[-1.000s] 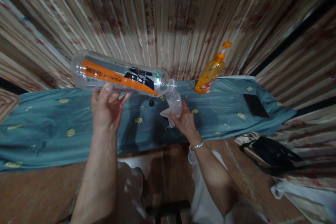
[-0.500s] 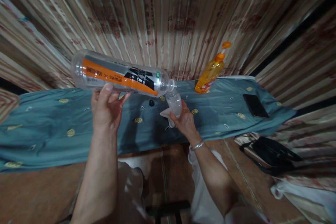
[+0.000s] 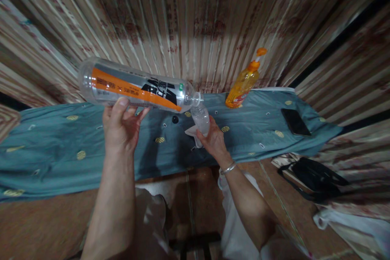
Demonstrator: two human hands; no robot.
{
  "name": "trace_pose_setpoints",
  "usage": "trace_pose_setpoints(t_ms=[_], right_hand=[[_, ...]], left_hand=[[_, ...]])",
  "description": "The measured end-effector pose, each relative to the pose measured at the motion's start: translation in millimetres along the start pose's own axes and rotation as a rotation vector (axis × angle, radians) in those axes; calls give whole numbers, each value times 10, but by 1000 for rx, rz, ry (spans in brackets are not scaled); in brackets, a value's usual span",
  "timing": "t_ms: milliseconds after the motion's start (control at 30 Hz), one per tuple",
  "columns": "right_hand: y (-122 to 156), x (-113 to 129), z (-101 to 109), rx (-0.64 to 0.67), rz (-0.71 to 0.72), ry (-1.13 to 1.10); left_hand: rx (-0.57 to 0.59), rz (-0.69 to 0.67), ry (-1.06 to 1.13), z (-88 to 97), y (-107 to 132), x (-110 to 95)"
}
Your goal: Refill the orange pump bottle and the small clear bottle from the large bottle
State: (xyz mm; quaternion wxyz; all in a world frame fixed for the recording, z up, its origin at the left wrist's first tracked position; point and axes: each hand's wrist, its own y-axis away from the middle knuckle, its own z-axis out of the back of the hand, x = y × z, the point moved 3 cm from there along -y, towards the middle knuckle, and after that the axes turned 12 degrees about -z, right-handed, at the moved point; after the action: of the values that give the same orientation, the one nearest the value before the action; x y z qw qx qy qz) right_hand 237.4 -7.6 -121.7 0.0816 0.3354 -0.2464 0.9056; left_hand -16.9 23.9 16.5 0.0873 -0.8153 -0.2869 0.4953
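My left hand (image 3: 124, 126) is closed around a large clear plastic bottle (image 3: 134, 86) with an orange, grey and black label. It lies nearly level, its neck pointing right. The neck meets the mouth of a small clear plastic bottle (image 3: 201, 114), which my right hand (image 3: 213, 138) grips by its lower part. This small bottle stands slightly tilted, and its lower portion looks cloudy. Beneath it, by my right fingertips, is a whitish pointed piece (image 3: 193, 133), perhaps paper or cloth. A small black cap (image 3: 175, 119) lies on the cloth between my hands. I cannot make out any liquid stream.
An orange pump bottle (image 3: 242, 85) stands at the back right of the table's teal patterned cloth (image 3: 91, 138). A black phone (image 3: 295, 122) lies at the right end. Behind hangs a pleated curtain (image 3: 195, 20). A black bag (image 3: 313, 176) rests at lower right.
The large bottle and my left hand have shifted very slightly left, along with a small shift of the whole view. Both hands keep their hold on the bottles.
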Motion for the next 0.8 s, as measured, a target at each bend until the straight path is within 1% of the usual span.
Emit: trace_pose_setpoints(t_ms=[167,367,500,567,667,800], right_hand=[[-7,-6,4,-16,15,-2],[-9,-18,-2,-13,14,14],[-12,-3,19,7,-2,-4],[-15,4,29,21,-14,-5],[-16,4,33,26,-15,-5],[-12,-14,17,-4,12,-11]], left_hand=[[-5,-1,-1,-1,-3,-2],[-55,6,20,-13,2,-10],[-8,-1,-3,-18,-1,-16],[-5,-3,-1,-22,-2,-18],[-42,5,29,-36,1,-22],[-72,5,42,-43,1,-20]])
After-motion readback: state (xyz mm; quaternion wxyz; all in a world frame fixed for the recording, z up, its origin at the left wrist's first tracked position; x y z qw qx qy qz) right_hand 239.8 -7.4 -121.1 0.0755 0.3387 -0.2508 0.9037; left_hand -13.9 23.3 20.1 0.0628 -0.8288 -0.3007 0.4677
